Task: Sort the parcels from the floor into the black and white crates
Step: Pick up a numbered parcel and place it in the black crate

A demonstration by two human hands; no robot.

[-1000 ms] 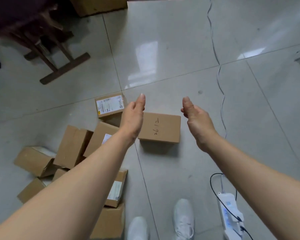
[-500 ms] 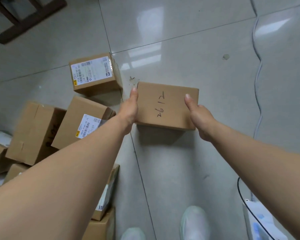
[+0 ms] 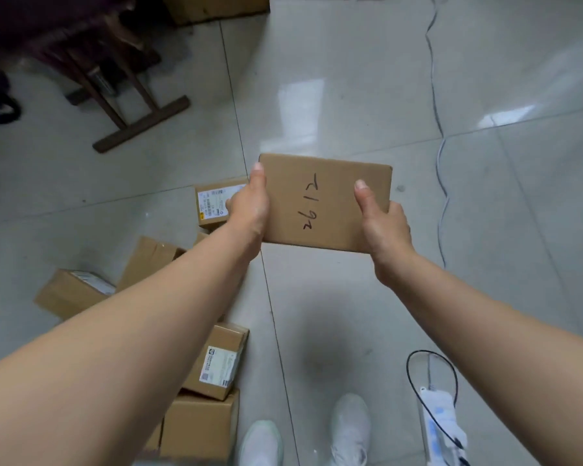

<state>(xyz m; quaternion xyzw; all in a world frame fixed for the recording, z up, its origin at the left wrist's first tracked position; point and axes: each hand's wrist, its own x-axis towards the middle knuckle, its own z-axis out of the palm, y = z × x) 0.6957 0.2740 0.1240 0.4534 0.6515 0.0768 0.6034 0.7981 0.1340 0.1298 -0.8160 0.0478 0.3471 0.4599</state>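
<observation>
Holding a flat cardboard parcel point(image 3: 323, 203) up off the tiled floor point(image 3: 350, 79), the person grips it at both short ends. The left hand point(image 3: 249, 206) curls round the parcel's left edge with the thumb lying along the top face. The right hand point(image 3: 384, 227) clasps its near right corner, thumb pressed on top. The parcel is a shallow brown box with crisp edges, and dark handwritten marks run across the middle of its upper face, roughly "192". Just left of the parcel, partly hidden by the left hand, a labelled carton point(image 3: 212, 203) lies on the floor. Further cartons point(image 3: 219, 361) are scattered below and left of the parcel, under the left forearm. Well below the parcel stand two white shoes point(image 3: 350, 425), with a white power strip point(image 3: 443, 422) to their right. A thin cable point(image 3: 441, 163) snakes past the parcel's right side, and a dark wooden stand point(image 3: 138, 126) sits far up and left of it.
</observation>
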